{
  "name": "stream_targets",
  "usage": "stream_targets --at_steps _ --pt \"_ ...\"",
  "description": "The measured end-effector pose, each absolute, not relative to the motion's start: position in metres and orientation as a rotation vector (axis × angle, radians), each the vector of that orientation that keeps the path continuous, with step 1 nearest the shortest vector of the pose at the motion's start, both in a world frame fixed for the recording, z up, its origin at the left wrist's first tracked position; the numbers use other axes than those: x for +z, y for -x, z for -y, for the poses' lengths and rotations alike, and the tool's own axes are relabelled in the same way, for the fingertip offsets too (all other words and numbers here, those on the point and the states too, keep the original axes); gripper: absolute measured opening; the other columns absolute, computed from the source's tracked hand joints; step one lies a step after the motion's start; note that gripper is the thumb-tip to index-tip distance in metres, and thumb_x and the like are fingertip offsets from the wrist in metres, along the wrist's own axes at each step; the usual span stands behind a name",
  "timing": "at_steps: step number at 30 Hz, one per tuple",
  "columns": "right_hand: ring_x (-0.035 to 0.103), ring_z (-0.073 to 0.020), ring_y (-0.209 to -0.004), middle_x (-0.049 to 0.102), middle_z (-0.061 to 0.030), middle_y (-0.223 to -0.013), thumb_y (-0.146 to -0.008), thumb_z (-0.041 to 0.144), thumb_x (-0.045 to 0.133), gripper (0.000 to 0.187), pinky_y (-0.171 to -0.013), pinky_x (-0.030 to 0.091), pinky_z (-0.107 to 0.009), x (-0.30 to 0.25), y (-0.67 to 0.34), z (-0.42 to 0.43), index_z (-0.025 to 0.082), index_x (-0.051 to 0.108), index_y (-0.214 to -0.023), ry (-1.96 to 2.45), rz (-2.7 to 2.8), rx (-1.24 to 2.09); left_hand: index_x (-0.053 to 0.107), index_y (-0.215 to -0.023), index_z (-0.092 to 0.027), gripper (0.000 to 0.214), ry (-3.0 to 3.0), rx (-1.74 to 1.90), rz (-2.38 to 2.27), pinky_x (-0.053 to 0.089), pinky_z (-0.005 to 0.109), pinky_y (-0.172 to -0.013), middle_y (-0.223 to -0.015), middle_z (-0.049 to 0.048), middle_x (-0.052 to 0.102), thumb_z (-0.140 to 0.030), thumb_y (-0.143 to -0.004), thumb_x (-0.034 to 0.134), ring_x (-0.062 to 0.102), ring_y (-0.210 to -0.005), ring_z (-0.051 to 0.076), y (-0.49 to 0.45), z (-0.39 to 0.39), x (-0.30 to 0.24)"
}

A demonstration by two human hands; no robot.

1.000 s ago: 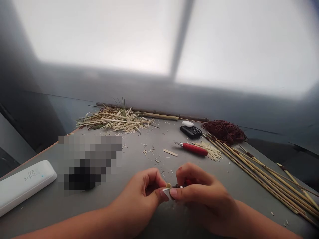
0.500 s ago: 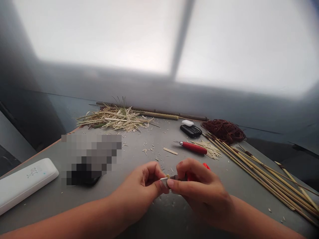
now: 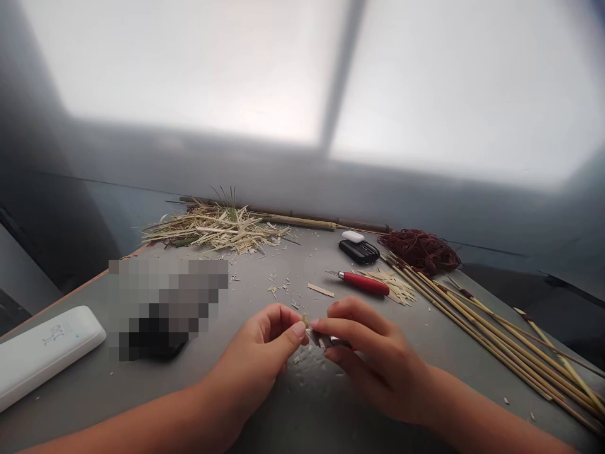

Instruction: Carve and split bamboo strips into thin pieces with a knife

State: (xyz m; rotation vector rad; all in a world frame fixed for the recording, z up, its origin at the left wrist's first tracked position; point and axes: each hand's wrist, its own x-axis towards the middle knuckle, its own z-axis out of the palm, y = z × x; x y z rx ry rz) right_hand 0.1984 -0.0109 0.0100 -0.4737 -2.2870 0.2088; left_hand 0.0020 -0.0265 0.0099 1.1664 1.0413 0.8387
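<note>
My left hand [image 3: 262,350] is closed, pinching a small pale bamboo piece [image 3: 305,319] between thumb and fingertips. From the right, my right hand [image 3: 382,356] grips a knife whose short grey blade [image 3: 312,337] points at that piece. Most of the knife's handle is hidden behind the fingers. The blade lies close beside the left thumb; whether it touches the bamboo I cannot tell. Just beyond the hands lies a flat bamboo strip [image 3: 321,290]. A red-handled pointed tool [image 3: 365,284] rests farther back, next to pale slivers [image 3: 399,287].
Bamboo sticks [image 3: 486,334] lie along the right side. Behind them sits a brown cord bundle [image 3: 420,251]. A black case [image 3: 359,251] carries a small white case [image 3: 353,236]. Shavings [image 3: 217,228] heap at back left. A white device [image 3: 51,353] and a blurred-out object [image 3: 165,315] lie left.
The blade has drawn slightly away from the left fingertips, and the right fingers have loosened and shifted. The red part seen behind the right hand is now hidden. The view has moved slightly.
</note>
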Motion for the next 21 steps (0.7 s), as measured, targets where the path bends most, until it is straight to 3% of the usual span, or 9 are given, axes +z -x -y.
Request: stream_targets --at_steps 3,9,21 --pt "0.056 -0.0158 -0.081 0.057 -0.0089 -0.095 -0.092 0.012 0.049 0.031 -0.069 0.054 -0.029 0.0109 -0.1974 0.0133 0.014 0.055 -0.123 0.481 2.28 0.229 0.052 -0.084 -0.019 0.035 -1.166 0.867 -1.014 0.028 0.025 -0.059 -0.074 -0.0047 0.049 -0.05 -0.074 0.064 0.036 -0.062 0.011 -0.0023 0.0278 0.0103" --pt "0.055 -0.0122 -0.071 0.055 -0.0047 -0.089 -0.09 0.008 0.051 0.018 -0.06 0.052 -0.023 0.0108 -0.1952 0.0133 0.02 0.06 -0.1 0.453 2.204 0.26 0.052 -0.08 -0.02 0.031 -1.235 0.834 -0.98 0.03 0.025 -0.063 -0.074 -0.0041 0.048 -0.047 -0.075 0.066 0.04 -0.069 0.013 -0.0033 0.0313 0.0125" --pt "0.056 -0.0113 -0.07 0.057 -0.0046 -0.087 -0.087 0.005 0.055 0.02 -0.059 0.051 -0.022 0.0178 -0.1985 0.0162 0.02 0.064 -0.097 0.436 2.228 0.403 0.053 -0.078 -0.019 0.028 -1.3 0.791 -0.987 0.033 0.027 -0.071 -0.076 -0.0021 0.052 -0.045 -0.075 0.063 0.044 -0.076 0.016 -0.0003 0.0308 0.0119"
